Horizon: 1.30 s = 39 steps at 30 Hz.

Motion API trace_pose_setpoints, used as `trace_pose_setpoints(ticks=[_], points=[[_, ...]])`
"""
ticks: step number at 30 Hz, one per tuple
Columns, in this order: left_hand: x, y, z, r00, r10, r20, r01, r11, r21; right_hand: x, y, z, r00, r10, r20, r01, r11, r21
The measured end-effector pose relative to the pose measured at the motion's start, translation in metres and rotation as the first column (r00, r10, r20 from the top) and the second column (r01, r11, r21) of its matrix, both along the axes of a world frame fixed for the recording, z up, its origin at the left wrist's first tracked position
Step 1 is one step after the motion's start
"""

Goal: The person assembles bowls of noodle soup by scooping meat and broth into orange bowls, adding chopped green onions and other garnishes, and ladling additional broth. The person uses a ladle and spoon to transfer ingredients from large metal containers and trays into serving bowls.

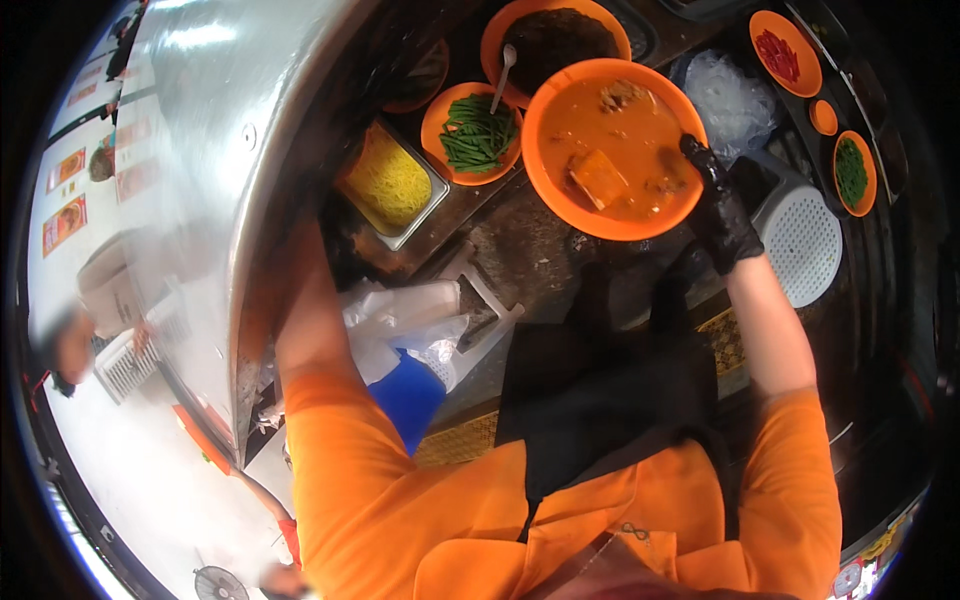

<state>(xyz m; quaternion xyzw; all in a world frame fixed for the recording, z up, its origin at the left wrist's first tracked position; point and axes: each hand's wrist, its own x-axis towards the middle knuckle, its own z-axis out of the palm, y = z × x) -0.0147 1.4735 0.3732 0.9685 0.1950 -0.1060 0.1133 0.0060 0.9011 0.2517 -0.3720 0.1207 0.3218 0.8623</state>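
Observation:
My right hand [722,215], in a black glove, grips the right rim of a large orange bowl [600,228]. Orange-red curry [640,140] fills it, with a block-shaped piece and some lumps in the liquid. My left forearm [312,310] reaches up beside a curved steel panel [200,130]; its hand is lost in the dark there, so its fingers are hidden. Closest to that arm is a metal tray [418,222] of yellow noodles [390,180]. Cut green beans [475,130] lie in a smaller orange bowl [430,130].
Behind the curry stands an orange bowl [490,45] of dark food, with a pale spoon [507,70] near it. Plastic bags [730,95], a perforated grey stool-like top [805,245] and bowls of red slices [778,55] and chopped greens [850,172] are at right. White bags [410,310] hang at left.

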Motion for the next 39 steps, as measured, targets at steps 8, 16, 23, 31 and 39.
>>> trace_pose_setpoints(ticks=[8,16,23,31,39], points=[[-0.055,-0.092,0.061,0.886,0.407,0.222,-0.358,0.905,-0.229,0.032,0.061,-0.019,0.996,0.042,0.077,-0.048,0.996,0.074],[-0.085,-0.167,0.107,0.906,0.331,0.262,-0.191,0.874,-0.446,0.046,0.1,-0.035,0.969,0.044,0.241,-0.058,0.997,0.049],[-0.098,-0.19,0.115,0.896,0.424,0.129,-0.325,0.827,-0.459,0.05,0.121,-0.034,0.962,0.132,0.24,-0.16,0.982,0.101],[-0.082,-0.215,0.073,0.993,0.119,-0.005,-0.115,0.945,-0.306,0.031,0.123,-0.009,0.963,0.178,0.205,-0.203,0.973,0.11],[-0.08,-0.261,0.083,0.969,-0.248,0.009,0.228,0.902,0.366,0.029,0.121,-0.035,0.955,0.152,0.253,-0.177,0.981,0.079]])
